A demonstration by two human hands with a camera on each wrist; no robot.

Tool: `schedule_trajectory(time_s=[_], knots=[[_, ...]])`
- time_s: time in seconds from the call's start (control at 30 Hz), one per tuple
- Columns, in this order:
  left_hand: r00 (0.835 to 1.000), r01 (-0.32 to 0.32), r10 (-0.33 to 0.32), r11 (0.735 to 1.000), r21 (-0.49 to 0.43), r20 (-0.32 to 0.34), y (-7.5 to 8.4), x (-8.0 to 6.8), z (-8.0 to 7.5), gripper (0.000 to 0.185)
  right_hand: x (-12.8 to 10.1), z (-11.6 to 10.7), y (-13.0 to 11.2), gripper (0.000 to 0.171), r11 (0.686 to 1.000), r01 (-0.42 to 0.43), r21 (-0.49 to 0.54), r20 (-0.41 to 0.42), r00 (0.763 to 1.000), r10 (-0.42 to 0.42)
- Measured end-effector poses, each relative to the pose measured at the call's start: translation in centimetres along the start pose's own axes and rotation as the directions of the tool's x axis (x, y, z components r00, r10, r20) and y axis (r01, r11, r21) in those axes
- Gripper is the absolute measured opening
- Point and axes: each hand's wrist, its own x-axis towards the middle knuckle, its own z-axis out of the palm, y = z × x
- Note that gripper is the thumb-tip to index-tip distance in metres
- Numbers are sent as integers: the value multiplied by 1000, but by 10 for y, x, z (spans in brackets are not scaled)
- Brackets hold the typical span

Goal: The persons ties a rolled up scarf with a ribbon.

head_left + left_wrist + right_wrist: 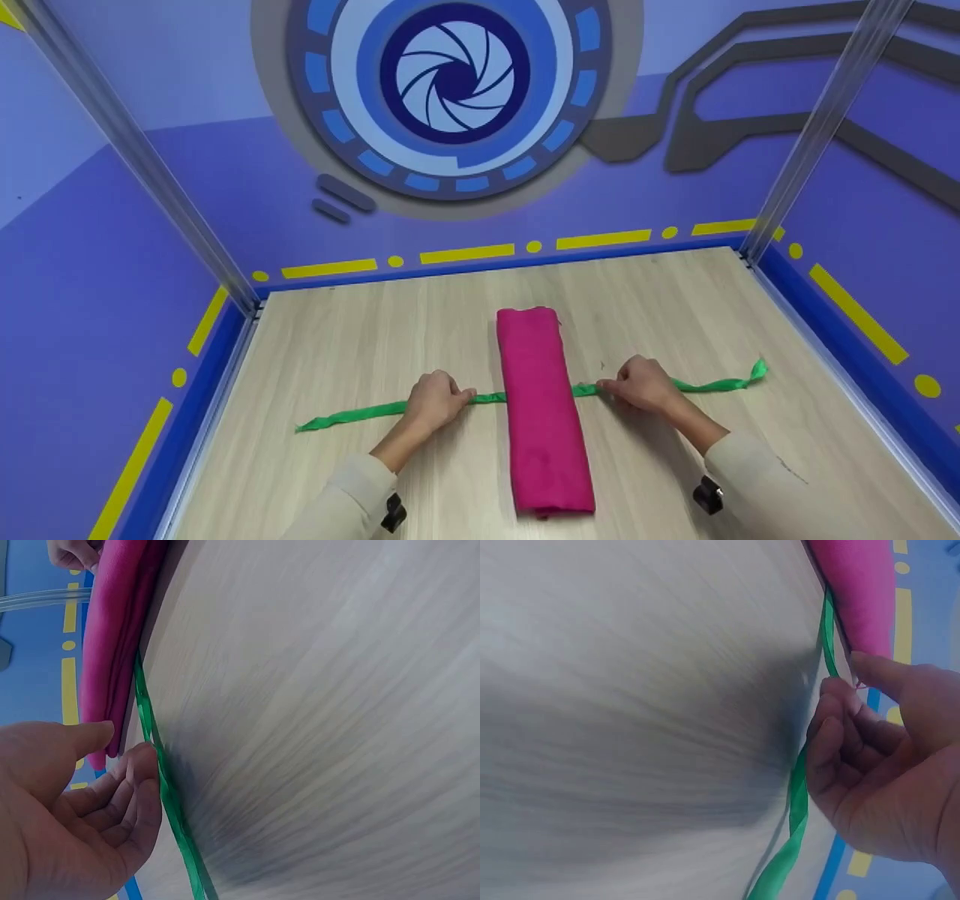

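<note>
A folded magenta cloth (541,420) lies lengthwise on the table, its layers visible in the left wrist view. Beneath it a twisted green ribbon (360,413) runs crosswise, coming out on both sides. Left of the cloth, my left hand (436,401) is at the ribbon; its fingers are loosely bent beside it, with a gap between thumb and forefinger (142,757). My right hand (643,384) is at the ribbon on the other side, fingers bent alongside it. In the right wrist view its thumb (877,671) stands apart from the forefinger, with a thin pink thread between.
The wood-grain table (360,330) is bounded by blue printed panels (225,202) at the back and sides. Metal posts (825,112) stand at the two back corners. Dark clips (707,495) show at both sleeves.
</note>
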Motion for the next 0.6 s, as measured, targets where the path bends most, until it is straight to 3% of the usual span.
schedule_trajectory(time_s=[0.2,0.6], knots=[[1000,25,-24,999,42,-19,-3,3,-2,53,-1,4,2,42,999,-50,-14,-42,998,49],[998,38,-29,990,139,-60,-12,1,8,59,2,12,4,45,996,-52,-68,-130,991,42]])
